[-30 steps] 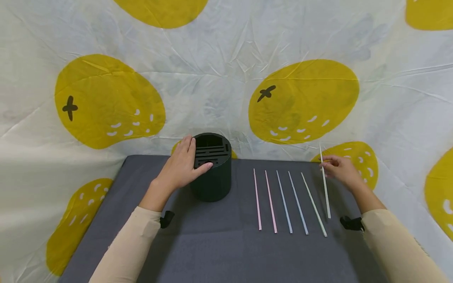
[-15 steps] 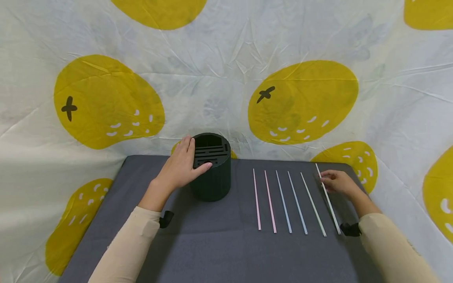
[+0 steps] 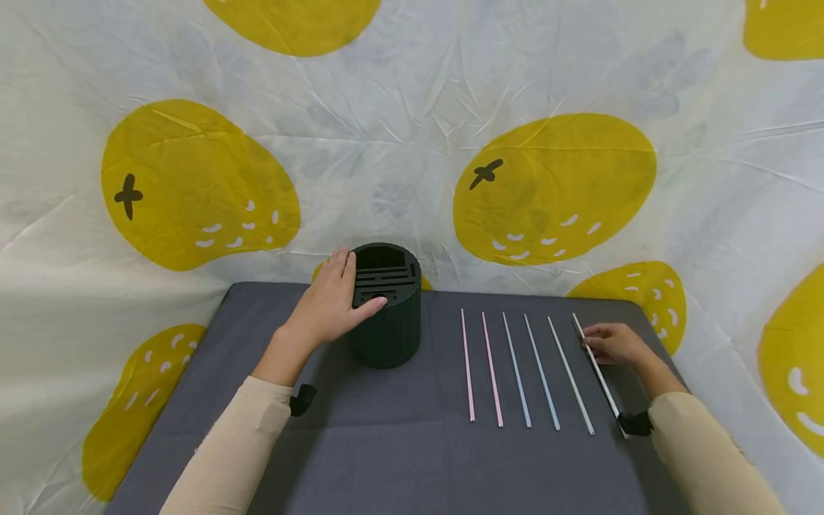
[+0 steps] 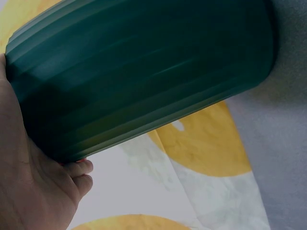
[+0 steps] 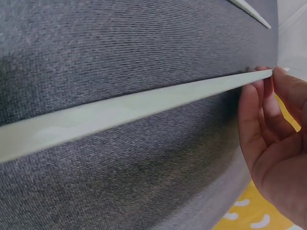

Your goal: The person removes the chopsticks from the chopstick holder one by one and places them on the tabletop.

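Note:
My left hand (image 3: 327, 300) grips the left side of a dark green, ribbed utensil holder (image 3: 388, 336), thumb over the near rim and fingers round the far left. Slots and a wider opening show in the holder's top. The left wrist view has the holder's wall (image 4: 153, 62) filling much of it, with two fingertips showing past its edge. On the right, my right hand (image 3: 614, 344) pinches a pale whitish-green chopstick (image 3: 600, 378) near its far end. That chopstick lies along the grey tabletop, its near end partly behind the black wrist mount. A matching chopstick (image 3: 570, 373) lies left of it.
Two blue chopsticks, one of them at the right (image 3: 542, 372), and two pink ones, including the leftmost chopstick (image 3: 468, 365), lie in a row between holder and right hand. A fruit-print cloth (image 3: 386, 172) hangs behind the grey table (image 3: 399, 458).
My right hand has come down and nearer with the pale chopstick, which has gone from raised at the table's back to lying at the row's right end. The left hand keeps its place.

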Motion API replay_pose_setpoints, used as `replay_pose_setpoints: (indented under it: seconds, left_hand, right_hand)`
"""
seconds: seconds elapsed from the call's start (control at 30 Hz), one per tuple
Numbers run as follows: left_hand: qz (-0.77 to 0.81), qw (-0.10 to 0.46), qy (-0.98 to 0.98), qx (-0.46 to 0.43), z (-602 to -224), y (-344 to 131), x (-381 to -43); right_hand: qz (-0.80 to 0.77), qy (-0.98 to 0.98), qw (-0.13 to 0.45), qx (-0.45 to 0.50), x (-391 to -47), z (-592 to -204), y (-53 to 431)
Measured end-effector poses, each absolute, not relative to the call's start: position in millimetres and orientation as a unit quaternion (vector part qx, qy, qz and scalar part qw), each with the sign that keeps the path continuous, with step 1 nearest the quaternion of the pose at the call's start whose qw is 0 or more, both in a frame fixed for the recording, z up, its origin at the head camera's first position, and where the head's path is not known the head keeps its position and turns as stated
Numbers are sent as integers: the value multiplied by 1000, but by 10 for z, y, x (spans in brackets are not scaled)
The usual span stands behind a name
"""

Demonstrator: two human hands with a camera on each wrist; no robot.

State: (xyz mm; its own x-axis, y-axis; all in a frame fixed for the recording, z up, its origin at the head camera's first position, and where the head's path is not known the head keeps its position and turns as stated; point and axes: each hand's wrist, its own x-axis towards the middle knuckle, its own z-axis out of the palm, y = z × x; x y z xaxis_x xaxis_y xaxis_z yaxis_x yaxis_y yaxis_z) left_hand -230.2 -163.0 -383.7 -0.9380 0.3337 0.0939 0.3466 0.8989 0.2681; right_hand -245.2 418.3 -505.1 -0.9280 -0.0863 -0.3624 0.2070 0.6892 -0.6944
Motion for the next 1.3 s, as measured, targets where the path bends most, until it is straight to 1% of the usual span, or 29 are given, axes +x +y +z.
replay_pose_setpoints:
  seconds: [0.23,0.37,0.53,0.8,1.3]
  left_hand:
    - [-138,17,-974,-179,-3821,-1617,-2311]
    - [-140,16,-974,-176,-3826,-1612,-2307]
    - [-143,21,-974,-174,-3845,-1620,-2293]
    - [-142,22,-974,-176,-3864,-1619,-2291]
    - [-140,14,-975,-172,-3834,-1626,-2304]
  right_hand:
    - [-391,903,174,44,-2420,-5157,4158]
    - [-387,907,156,51,-2431,-5149,4135]
    - [-383,910,150,53,-2432,-5135,4107]
    - [-399,904,135,78,-2426,-5255,4115]
    - [-408,903,119,71,-2395,-5229,4057]
